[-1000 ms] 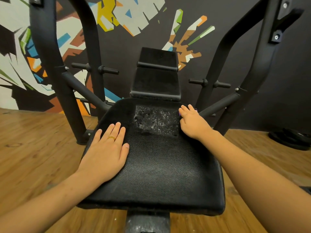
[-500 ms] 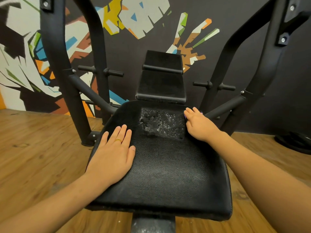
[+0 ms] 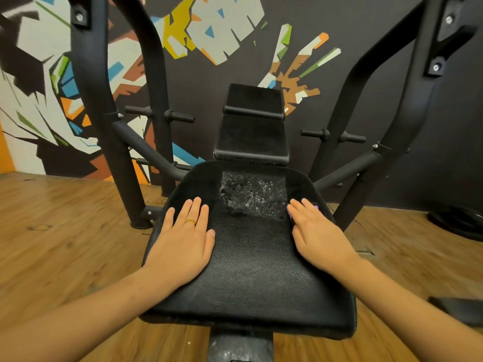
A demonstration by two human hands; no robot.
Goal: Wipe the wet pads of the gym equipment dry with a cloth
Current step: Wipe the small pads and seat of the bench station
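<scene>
The left hand (image 3: 183,241) at 9 o'clock and the right hand (image 3: 318,239) at 3 o'clock lie flat, fingers straight, on the seat pad (image 3: 256,278), with a purple bit (image 3: 315,205), maybe the cloth, under the right one, so a sloppy wipe could smear the wet patch (image 3: 254,194) at 12 o'clock.

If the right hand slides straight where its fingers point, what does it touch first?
Probably the wet patch on the seat pad; the right hand lies flat, pointing at its near edge.
</scene>
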